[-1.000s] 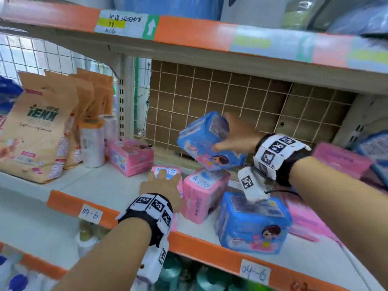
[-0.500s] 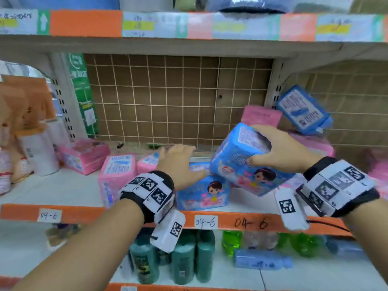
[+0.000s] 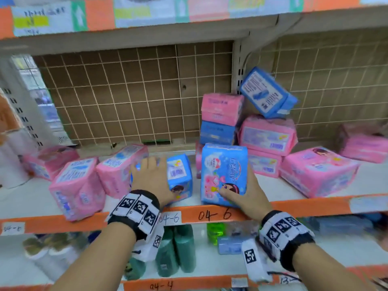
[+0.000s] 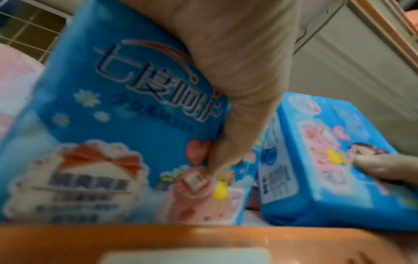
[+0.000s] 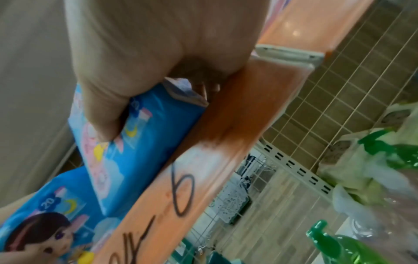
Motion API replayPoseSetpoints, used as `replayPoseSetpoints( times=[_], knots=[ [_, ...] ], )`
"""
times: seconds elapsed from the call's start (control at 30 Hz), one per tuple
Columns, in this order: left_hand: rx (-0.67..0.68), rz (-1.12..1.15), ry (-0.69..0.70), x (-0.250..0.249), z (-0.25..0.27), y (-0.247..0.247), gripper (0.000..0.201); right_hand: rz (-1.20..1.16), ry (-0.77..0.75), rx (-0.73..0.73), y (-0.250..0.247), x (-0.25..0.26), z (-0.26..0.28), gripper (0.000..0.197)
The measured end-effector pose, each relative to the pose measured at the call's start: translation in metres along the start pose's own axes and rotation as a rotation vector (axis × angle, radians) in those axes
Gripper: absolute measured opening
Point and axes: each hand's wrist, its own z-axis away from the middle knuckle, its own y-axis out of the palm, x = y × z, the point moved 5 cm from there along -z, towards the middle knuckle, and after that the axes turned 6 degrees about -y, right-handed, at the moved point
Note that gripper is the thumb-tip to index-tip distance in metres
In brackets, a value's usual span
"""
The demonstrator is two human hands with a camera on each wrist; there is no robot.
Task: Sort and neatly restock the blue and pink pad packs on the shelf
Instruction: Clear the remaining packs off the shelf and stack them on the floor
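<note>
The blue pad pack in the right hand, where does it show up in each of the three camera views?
Head: blue pad pack stands upright, centre, at the shelf's front edge.
Left wrist: far right, thumb on its face.
Right wrist: centre-left, under the right hand.
Shared landmark: the orange shelf strip.

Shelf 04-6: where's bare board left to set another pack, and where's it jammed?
Free: the back strip of the shelf along the wire grid, behind the left pink packs; also the front edge right of the right hand, before the big pink pack. Crowded: the stack at the upright, and between both hands, where two blue packs sit close.
</note>
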Motion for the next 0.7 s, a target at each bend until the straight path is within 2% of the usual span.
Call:
replayPoseSetpoints(
  times=[0.1,0.17,0.3,0.4,0.47,0.57,0.63,0.7],
  knots=[
    [-0.103,-0.007,-0.053,-0.013,0.025,-0.011,0.087,0.044,0.02,-0.02,-0.004,-0.008,-0.004,0.089],
    [-0.219,0.008,-0.041,-0.02,0.045,-0.019,0.079,0.051,0.042,0.0,-0.002,-0.01,-0.008,0.097],
    [-0.487,0.057,0.033,-0.023,0.085,-0.031,0.081,0.026,0.071,0.007,-0.004,-0.016,-0.005,0.113],
    [-0.573,0.122,0.043,-0.022,0.121,-0.037,0.082,-0.025,0.054,-0.076,-0.008,-0.013,0.009,0.115],
    [-0.569,0.168,0.059,-0.024,0.144,-0.035,0.083,-0.037,0.039,-0.163,-0.014,-0.007,0.024,0.114],
    [-0.456,0.228,0.091,-0.029,0.177,-0.017,0.085,0.036,-0.012,-0.216,-0.016,0.011,0.054,0.115],
    [-0.341,0.267,0.091,-0.027,0.197,0.001,0.084,0.088,-0.031,-0.184,-0.011,0.021,0.082,0.114],
    [-0.233,0.301,0.098,-0.021,0.221,0.018,0.082,0.136,-0.026,-0.084,0.002,0.027,0.116,0.113]
  ],
)
